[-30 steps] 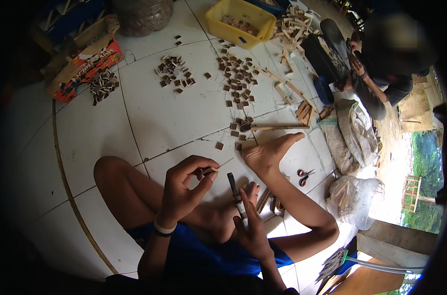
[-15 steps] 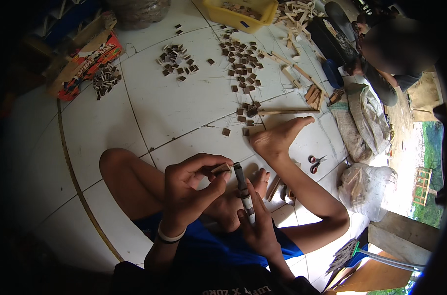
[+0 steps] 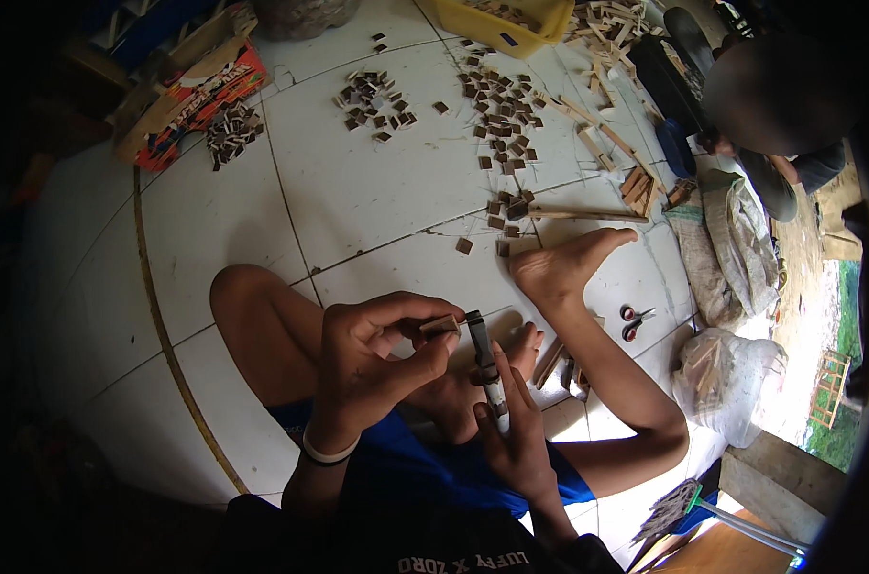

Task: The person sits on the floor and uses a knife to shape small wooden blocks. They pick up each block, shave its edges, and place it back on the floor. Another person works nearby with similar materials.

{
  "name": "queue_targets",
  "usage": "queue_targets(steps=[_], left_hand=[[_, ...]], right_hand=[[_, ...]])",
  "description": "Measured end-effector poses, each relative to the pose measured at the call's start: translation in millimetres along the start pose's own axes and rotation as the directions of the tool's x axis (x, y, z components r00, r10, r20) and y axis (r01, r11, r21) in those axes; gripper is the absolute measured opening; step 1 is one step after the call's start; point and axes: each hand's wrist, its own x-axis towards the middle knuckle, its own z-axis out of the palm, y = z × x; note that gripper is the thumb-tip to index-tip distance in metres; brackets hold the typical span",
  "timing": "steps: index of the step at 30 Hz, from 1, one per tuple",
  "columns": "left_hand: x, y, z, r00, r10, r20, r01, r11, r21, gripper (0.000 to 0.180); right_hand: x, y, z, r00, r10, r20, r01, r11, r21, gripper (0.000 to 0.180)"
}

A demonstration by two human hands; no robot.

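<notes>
My left hand (image 3: pixel 363 359) pinches a small square wooden tile (image 3: pixel 439 326) between thumb and fingertips, above my crossed legs. Wrapped in my right hand (image 3: pixel 520 448) is a slim tool (image 3: pixel 485 356), dark at its upper end and whitish lower down; its exact kind is unclear. The tool stands nearly upright, its dark tip just right of the tile and close to my left fingertips. Whether tip and tile touch, I cannot tell. Farther off on the floor lie many loose brown tiles (image 3: pixel 500 113) of similar shape.
Red-handled scissors (image 3: pixel 632 323) lie right of my leg. A yellow tub (image 3: pixel 496 24) and wood strips (image 3: pixel 614 143) are at the far right. An orange-printed carton (image 3: pixel 200 91) is at the far left. Sacks (image 3: pixel 740 249), a plastic bag (image 3: pixel 721 383) and another person (image 3: pixel 783 105) are on the right.
The whole view has shifted, so the floor things appear farther right and slightly higher. The tile has tilted a little in my left fingers. Both hands keep their holds.
</notes>
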Motion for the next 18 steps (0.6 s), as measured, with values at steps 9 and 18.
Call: queue_targets(steps=[9,18], left_hand=[[1,-2,-9,0.999,-0.039,0.037,0.037,0.999,0.038,0.024],[-2,-3,-10,0.997,-0.059,0.041,0.056,0.996,0.072,0.021]], right_hand=[[-7,0,7,0.999,0.05,0.0,-0.05,0.999,0.021,0.076],[-10,-3,11,0.999,0.042,-0.013,-0.041,0.998,0.048,0.073]])
